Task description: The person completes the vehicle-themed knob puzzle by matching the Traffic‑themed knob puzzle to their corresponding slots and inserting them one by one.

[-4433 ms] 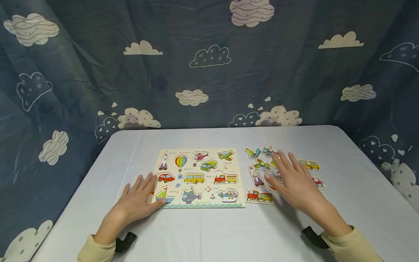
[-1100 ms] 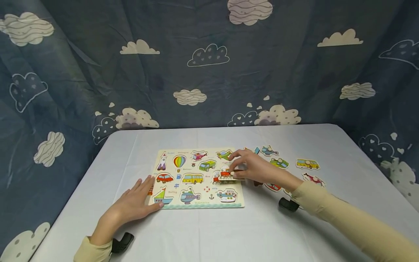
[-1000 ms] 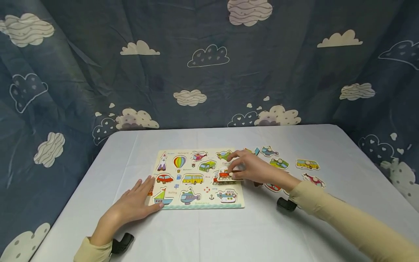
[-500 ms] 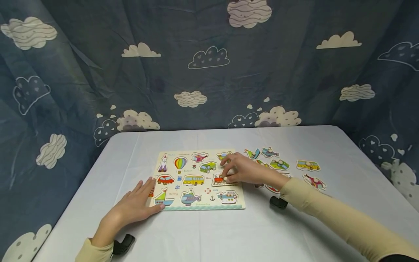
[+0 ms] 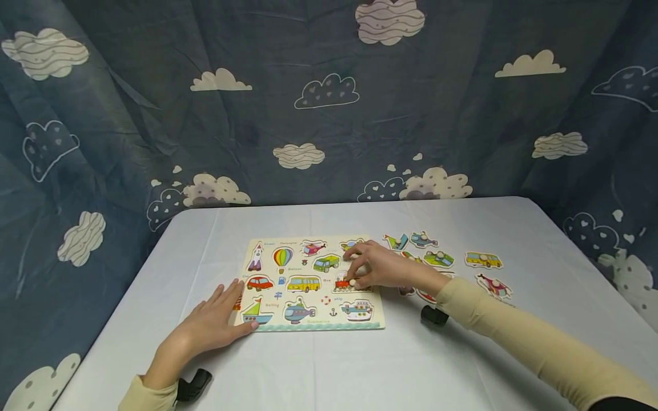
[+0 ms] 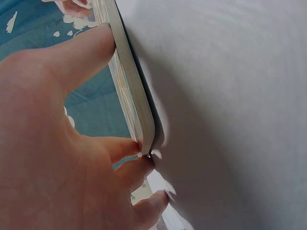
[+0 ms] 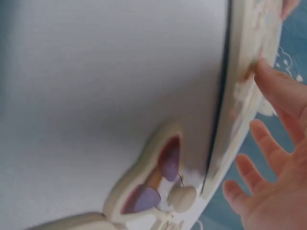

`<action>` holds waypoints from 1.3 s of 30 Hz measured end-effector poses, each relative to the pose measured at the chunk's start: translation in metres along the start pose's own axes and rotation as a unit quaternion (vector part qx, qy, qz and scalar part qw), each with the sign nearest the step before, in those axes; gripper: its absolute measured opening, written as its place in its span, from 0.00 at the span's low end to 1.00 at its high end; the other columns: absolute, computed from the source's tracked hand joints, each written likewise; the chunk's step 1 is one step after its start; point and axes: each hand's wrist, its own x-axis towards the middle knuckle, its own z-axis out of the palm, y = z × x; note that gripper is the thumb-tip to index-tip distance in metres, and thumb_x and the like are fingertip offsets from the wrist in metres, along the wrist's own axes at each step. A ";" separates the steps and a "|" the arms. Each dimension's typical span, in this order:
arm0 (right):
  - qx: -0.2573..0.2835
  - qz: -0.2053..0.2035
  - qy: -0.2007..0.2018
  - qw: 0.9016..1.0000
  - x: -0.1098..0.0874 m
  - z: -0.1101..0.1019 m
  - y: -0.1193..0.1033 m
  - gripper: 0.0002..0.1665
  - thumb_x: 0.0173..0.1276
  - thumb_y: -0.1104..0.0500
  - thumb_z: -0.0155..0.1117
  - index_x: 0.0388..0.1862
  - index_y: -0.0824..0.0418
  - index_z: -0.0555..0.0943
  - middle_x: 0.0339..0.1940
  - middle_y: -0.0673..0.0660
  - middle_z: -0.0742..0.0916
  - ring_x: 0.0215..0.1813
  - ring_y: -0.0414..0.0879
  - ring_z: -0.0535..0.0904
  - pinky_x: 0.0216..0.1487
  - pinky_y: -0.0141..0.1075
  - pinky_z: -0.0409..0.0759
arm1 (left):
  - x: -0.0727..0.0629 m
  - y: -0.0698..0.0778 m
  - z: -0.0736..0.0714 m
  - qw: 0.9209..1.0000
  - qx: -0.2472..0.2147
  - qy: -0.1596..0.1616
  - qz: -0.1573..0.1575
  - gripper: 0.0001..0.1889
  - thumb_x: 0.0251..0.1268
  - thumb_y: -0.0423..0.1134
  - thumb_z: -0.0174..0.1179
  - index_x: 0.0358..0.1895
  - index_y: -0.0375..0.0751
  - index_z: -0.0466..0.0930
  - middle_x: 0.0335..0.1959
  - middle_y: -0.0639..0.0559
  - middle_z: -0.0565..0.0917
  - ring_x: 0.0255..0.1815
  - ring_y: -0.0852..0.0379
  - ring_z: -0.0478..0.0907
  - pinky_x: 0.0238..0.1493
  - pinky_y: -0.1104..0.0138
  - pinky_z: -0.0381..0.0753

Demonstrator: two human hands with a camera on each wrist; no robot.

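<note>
A cream puzzle board (image 5: 324,327) printed with vehicles lies on the white table. My left hand (image 5: 205,325) rests with spread, straight fingers at its lower left corner. The left wrist view shows that thumb and fingertips against the board's edge (image 6: 132,81). My right hand (image 5: 382,267) pinches the small knob of a red train puzzle piece (image 5: 341,283), which lies over the printed train at the board's right side. The fingers cover the piece's right part. In the right wrist view, the right hand (image 7: 278,158) reaches over the board (image 7: 237,52).
Right of the board lie loose knobbed pieces, including a sailboat (image 5: 396,242), submarine (image 5: 424,239), green truck (image 5: 438,258), yellow bus (image 5: 483,260) and helicopter (image 5: 494,285). A rocket piece (image 7: 168,160) shows near the board. A cloud-patterned curtain (image 5: 329,171) hangs behind the table (image 5: 308,371).
My right hand went from open above the loose pieces to pinching the train piece, carried it left onto the board and lowered it over the printed train. The left hand stayed at the corner.
</note>
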 end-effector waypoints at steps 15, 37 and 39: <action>0.037 0.047 0.063 0.996 -0.036 -0.030 0.009 0.12 0.61 0.61 0.74 0.44 0.53 0.89 0.65 0.57 0.78 0.70 0.59 0.66 0.65 0.58 0.66 | 0.000 0.000 -0.003 1.000 -0.003 -0.005 -0.006 0.54 0.58 0.68 0.60 0.77 0.34 0.51 0.77 0.37 0.54 0.76 0.31 0.46 0.65 0.32 0.51; 0.010 0.108 0.048 0.993 -0.109 -0.047 0.031 0.10 0.60 0.63 0.74 0.37 0.48 0.89 0.60 0.59 0.80 0.66 0.63 0.68 0.62 0.63 0.67 | 0.001 -0.001 -0.003 1.000 0.002 -0.011 -0.009 0.54 0.59 0.69 0.58 0.77 0.34 0.51 0.77 0.37 0.54 0.76 0.31 0.46 0.65 0.32 0.50; 0.009 0.119 0.040 0.992 -0.115 -0.048 0.033 0.10 0.59 0.62 0.75 0.35 0.46 0.88 0.60 0.60 0.80 0.66 0.64 0.68 0.62 0.64 0.66 | 0.001 -0.001 -0.003 1.000 0.003 -0.011 -0.008 0.54 0.59 0.69 0.58 0.77 0.34 0.51 0.77 0.37 0.54 0.76 0.31 0.46 0.66 0.32 0.50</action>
